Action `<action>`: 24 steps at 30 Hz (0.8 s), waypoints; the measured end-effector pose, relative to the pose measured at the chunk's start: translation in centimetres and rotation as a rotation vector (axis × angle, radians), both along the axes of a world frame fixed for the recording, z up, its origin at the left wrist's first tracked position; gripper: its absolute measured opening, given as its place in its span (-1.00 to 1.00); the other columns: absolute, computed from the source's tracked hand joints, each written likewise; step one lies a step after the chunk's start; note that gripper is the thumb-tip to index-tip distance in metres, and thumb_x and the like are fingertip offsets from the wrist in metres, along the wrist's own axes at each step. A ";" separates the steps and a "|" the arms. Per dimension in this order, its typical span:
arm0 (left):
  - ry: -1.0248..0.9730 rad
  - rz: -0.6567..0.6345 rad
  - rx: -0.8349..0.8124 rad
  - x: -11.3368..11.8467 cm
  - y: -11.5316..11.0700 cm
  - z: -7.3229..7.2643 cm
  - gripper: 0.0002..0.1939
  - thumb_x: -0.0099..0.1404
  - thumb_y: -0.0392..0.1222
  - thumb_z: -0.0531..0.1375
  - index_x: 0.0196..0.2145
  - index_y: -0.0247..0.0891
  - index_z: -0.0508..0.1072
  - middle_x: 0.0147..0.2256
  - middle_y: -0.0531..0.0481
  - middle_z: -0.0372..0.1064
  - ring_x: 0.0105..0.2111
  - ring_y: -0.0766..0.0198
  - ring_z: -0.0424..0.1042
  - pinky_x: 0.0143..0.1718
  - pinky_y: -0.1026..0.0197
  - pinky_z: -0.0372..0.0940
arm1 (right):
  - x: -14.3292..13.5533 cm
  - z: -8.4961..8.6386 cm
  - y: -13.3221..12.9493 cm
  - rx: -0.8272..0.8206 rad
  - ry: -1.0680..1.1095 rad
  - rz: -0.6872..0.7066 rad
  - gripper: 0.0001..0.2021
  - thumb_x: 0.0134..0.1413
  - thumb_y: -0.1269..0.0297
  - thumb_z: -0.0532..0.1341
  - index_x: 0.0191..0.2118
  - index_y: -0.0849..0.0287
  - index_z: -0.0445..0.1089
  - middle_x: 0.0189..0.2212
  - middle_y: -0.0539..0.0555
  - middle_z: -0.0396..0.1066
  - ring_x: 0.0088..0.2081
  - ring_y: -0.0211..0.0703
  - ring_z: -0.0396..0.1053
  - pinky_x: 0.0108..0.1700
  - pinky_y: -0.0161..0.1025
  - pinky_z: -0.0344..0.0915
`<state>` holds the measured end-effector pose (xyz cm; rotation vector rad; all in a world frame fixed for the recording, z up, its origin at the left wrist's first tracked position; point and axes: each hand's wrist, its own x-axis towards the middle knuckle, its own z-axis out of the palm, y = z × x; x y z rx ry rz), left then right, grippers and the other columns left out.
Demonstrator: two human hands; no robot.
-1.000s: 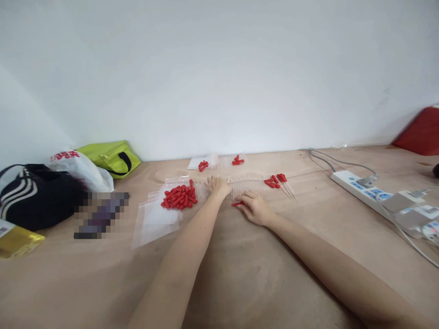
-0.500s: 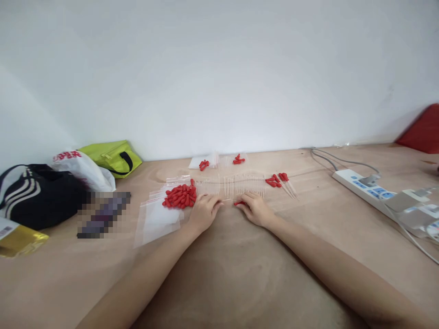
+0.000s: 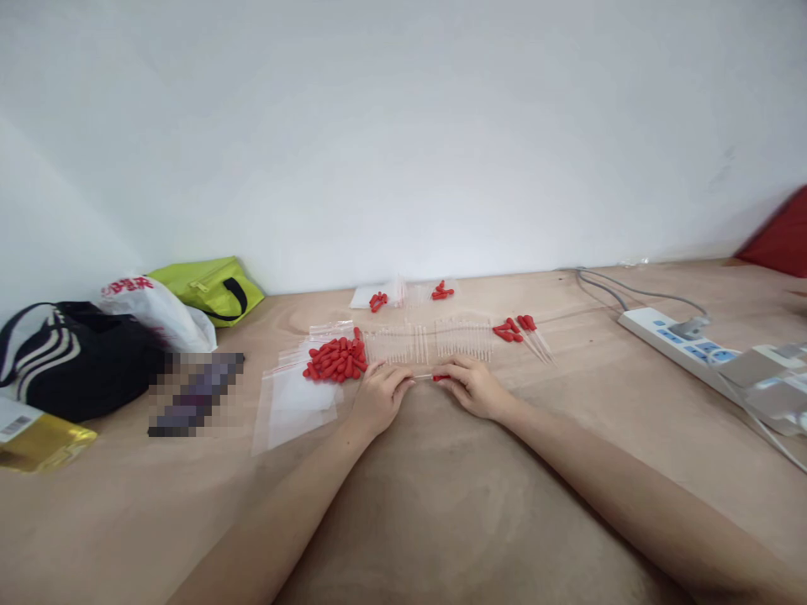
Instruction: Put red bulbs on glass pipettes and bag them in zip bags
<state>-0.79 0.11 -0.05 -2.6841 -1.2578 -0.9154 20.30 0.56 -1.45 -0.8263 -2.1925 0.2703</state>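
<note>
Red bulb (image 3: 440, 378) pinched in your right hand (image 3: 470, 386); clear tube (image 3: 421, 377) gripped in your left hand (image 3: 380, 397). Both sit low over the bench (image 3: 403, 504), tube end at bulb, near the bulb pile (image 3: 334, 360).

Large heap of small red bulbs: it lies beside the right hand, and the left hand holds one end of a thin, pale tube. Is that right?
Not quite. The head view shows the large heap of small red bulbs beside the left hand, not the right hand. The left hand does hold one end of a thin, pale tube.
</note>
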 end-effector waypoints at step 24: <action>0.026 -0.093 0.047 -0.2 0.0 0.0 -0.74 0.30 -0.29 -0.05 -0.31 -0.18 0.43 -0.38 0.02 0.45 -0.39 0.32 0.39 -0.11 0.10 0.16 | -0.1 0.6 -0.4 -0.111 0.087 0.039 -0.83 0.11 0.26 0.05 -0.29 0.16 0.35 -0.37 0.10 0.39 -0.33 -0.21 0.35 -0.26 -0.25 0.30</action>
